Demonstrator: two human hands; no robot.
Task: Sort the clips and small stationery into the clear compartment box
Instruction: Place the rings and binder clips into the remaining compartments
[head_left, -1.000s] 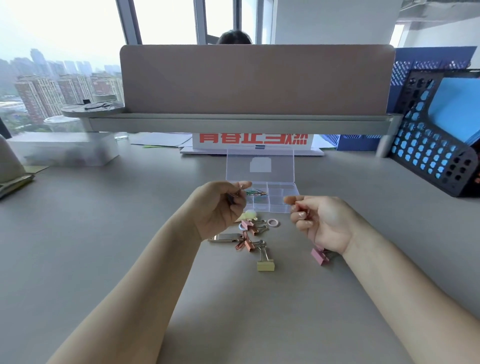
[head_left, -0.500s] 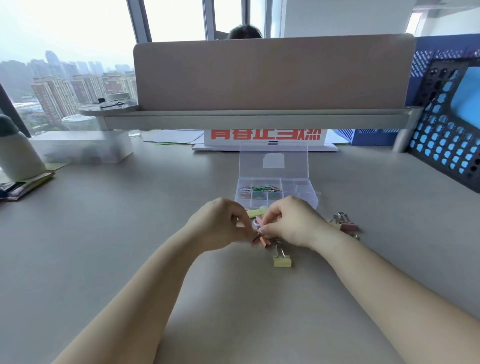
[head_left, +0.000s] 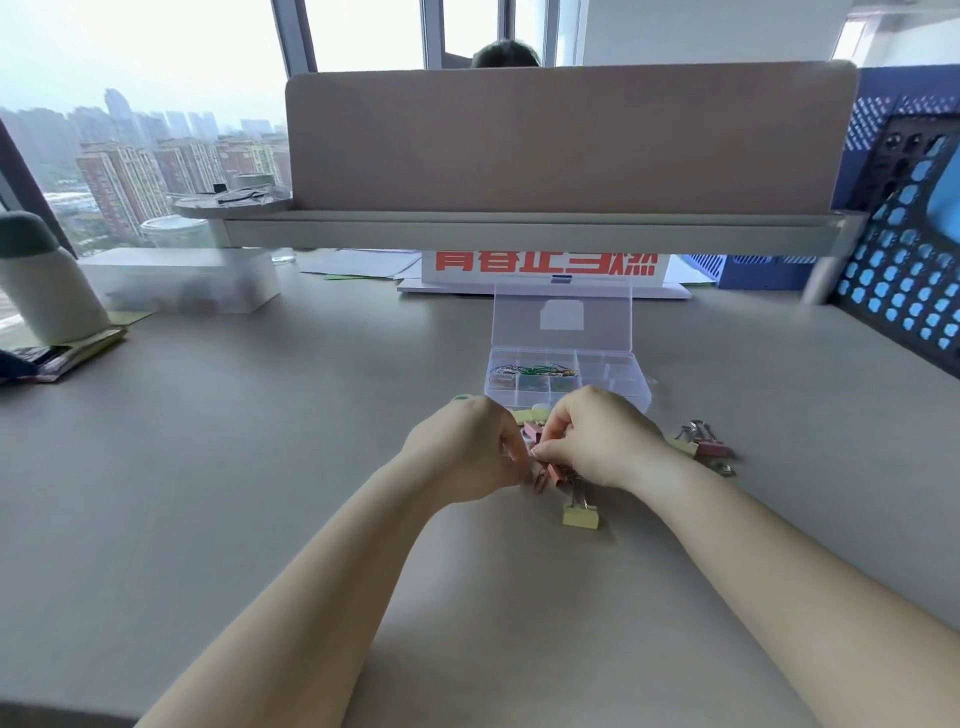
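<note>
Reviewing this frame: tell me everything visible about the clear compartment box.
The clear compartment box looks like transparent plastic and sits flat on the grey desk. Its lid stands open and upright at the back, with a white label and a blue latch on its top edge. The base is split into small cells; the left ones hold coloured paper clips. The right hand overlaps its near edge in view; contact cannot be told.

bright daylight from windows (head_left: 156, 78) | soft shadows | edges warped
</note>
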